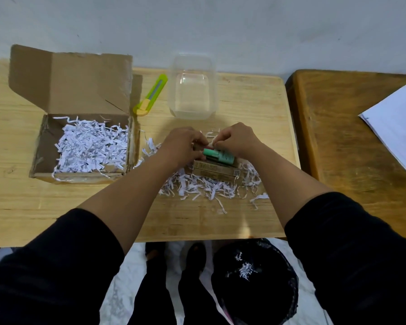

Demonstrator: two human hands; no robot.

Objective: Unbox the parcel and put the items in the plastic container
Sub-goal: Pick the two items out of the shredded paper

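My left hand [185, 144] and right hand [236, 140] pinch a small mint-green bottle [218, 156] lying on flat brown cartons [217, 171] amid white paper shreds [197, 186]; light, rigid, probably slippery, best gripped around its body.

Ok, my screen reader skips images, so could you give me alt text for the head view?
Both hands work at a small green bottle lying on brown item boxes amid shredded paper on a wooden table. Behind them stands a clear plastic container; an open cardboard box sits left.
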